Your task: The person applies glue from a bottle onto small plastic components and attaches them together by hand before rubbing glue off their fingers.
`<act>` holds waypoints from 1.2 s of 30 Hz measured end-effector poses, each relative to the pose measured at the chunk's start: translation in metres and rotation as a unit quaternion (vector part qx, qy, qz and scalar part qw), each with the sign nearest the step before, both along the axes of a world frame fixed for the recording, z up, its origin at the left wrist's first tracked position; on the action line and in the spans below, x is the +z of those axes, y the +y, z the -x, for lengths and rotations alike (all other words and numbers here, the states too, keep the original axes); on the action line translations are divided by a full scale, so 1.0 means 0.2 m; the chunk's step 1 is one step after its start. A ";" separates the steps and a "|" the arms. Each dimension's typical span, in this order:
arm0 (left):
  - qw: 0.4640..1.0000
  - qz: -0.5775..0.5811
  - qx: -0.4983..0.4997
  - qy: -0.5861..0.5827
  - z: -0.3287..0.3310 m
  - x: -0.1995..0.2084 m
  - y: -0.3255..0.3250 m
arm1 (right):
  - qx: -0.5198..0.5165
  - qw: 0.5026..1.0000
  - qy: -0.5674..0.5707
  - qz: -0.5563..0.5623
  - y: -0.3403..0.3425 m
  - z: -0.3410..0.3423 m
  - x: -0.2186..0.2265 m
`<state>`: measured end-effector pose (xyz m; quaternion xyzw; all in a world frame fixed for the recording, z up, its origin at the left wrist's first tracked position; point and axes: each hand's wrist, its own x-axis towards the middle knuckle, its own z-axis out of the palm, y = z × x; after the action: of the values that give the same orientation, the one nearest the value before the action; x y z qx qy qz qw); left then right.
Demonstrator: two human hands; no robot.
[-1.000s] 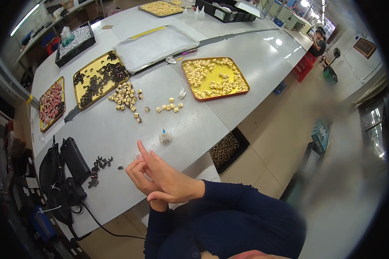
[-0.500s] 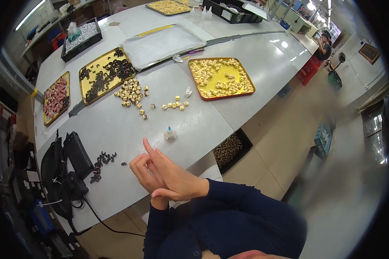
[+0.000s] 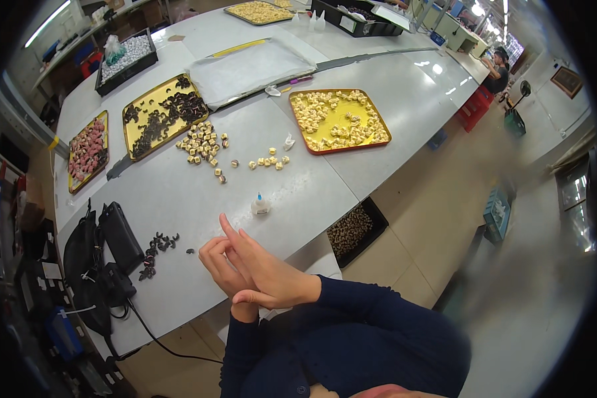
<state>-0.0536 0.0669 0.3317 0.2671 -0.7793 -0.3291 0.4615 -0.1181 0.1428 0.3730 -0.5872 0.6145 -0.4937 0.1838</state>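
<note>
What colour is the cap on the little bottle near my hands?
Blue, on a small clear bottle standing on the grey table; the head view shows it.

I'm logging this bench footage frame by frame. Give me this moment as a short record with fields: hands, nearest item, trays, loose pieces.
hands: left hand and right hand pressed together over the table edge, holding nothing visible
nearest item: small glue bottle, upright, apart from both hands
trays: yellow tray of pale pieces; yellow tray of dark pieces; tray of pink pieces
loose pieces: pale cluster; small dark pieces beside black bag
</note>
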 end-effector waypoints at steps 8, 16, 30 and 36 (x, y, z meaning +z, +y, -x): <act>1.000 0.008 0.004 0.002 0.00 -0.02 0.01 | 0.009 0.999 -0.037 -0.009 0.01 -0.01 0.00; 1.000 0.010 0.015 -0.004 -0.01 -0.02 0.00 | 0.003 1.000 0.003 0.004 0.00 -0.01 -0.01; 1.000 -0.002 0.004 0.026 0.01 0.01 0.03 | 0.011 1.000 -0.021 0.002 0.01 -0.01 -0.02; 1.000 -0.005 0.013 0.018 0.00 -0.02 0.03 | 0.016 1.000 -0.017 -0.002 0.00 -0.01 0.00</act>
<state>-0.0526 0.0735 0.3282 0.2733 -0.7657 -0.3316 0.4786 -0.1159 0.1436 0.3722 -0.5880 0.6029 -0.4996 0.2030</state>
